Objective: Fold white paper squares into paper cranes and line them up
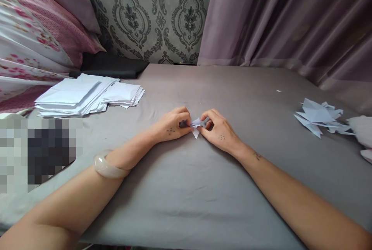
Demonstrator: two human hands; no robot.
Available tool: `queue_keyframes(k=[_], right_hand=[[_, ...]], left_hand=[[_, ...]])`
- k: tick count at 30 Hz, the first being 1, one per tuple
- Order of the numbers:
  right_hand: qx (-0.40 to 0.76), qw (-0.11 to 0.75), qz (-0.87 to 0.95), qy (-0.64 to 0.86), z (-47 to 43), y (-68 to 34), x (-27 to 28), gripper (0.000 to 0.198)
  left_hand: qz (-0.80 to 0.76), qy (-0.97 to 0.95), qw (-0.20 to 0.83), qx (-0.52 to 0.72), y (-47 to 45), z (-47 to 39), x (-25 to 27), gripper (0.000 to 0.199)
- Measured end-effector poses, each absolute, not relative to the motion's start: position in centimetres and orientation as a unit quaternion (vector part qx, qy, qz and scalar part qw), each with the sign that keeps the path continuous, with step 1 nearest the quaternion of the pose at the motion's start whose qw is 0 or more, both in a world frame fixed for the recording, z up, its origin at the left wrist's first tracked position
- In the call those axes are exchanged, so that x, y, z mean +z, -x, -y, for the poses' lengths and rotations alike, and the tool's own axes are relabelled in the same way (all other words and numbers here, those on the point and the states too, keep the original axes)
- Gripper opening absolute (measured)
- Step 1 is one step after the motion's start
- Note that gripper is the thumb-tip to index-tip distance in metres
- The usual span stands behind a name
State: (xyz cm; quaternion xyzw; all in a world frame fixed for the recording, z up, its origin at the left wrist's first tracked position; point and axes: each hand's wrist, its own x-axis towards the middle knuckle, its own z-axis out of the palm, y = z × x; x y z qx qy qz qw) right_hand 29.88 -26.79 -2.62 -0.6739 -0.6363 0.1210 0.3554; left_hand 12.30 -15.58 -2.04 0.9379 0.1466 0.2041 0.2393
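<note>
A small piece of folded white paper [196,124] is held between my two hands, above the middle of the grey cloth surface. My left hand [174,125] pinches its left side between thumb and fingers. On the right side, my right hand [217,129] grips it the same way, with thumb and forefinger curled. One pointed flap of the paper hangs down between the hands. My fingertips cover part of the folds, so its full shape cannot be made out.
Stacks of white paper sheets [72,95] lie at the back left, with smaller sheets [123,93] beside them. Several folded paper pieces [322,114] are heaped at the right. A black flat item [113,65] rests by the patterned wall. Purple curtains [261,17] hang behind.
</note>
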Motion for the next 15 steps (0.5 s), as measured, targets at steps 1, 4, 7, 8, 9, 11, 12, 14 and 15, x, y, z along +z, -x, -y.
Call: queue_keyframes(k=[1, 4, 7, 8, 9, 11, 12, 14, 15], right_hand=[[0.12, 0.353, 0.644, 0.668, 26.82, -29.86, -2.62, 0.013], [0.12, 0.336, 0.662, 0.659, 26.87, -29.78, -2.59, 0.011], [0.122, 0.331, 0.657, 0.666, 26.86, -29.72, -2.55, 0.021], [0.123, 0.337, 0.648, 0.672, 26.85, -29.71, -2.53, 0.025], [0.124, 0.344, 0.638, 0.678, 26.83, -29.7, -2.5, 0.028], [0.13, 0.354, 0.626, 0.683, 26.81, -29.67, -2.45, 0.024], [0.134, 0.356, 0.629, 0.679, 26.8, -29.65, -2.42, 0.019], [0.137, 0.356, 0.642, 0.665, 26.8, -29.6, -2.42, 0.01], [0.135, 0.356, 0.648, 0.659, 26.8, -29.58, -2.44, 0.007]], left_hand=[[-0.153, -0.94, 0.221, 0.21, -12.33, 15.66, -2.06, 0.011], [-0.148, -0.948, 0.182, 0.217, -12.38, 15.99, -1.91, 0.011], [-0.124, -0.953, 0.164, 0.224, -12.37, 16.25, -1.77, 0.015], [-0.12, -0.953, 0.159, 0.228, -12.37, 16.3, -1.77, 0.016], [-0.118, -0.953, 0.156, 0.231, -12.36, 16.33, -1.78, 0.017], [-0.115, -0.954, 0.151, 0.233, -12.37, 16.34, -1.85, 0.016], [-0.112, -0.955, 0.15, 0.23, -12.39, 16.32, -1.9, 0.015], [-0.102, -0.957, 0.149, 0.225, -12.44, 16.28, -1.96, 0.012], [-0.096, -0.959, 0.149, 0.223, -12.47, 16.26, -1.98, 0.01]])
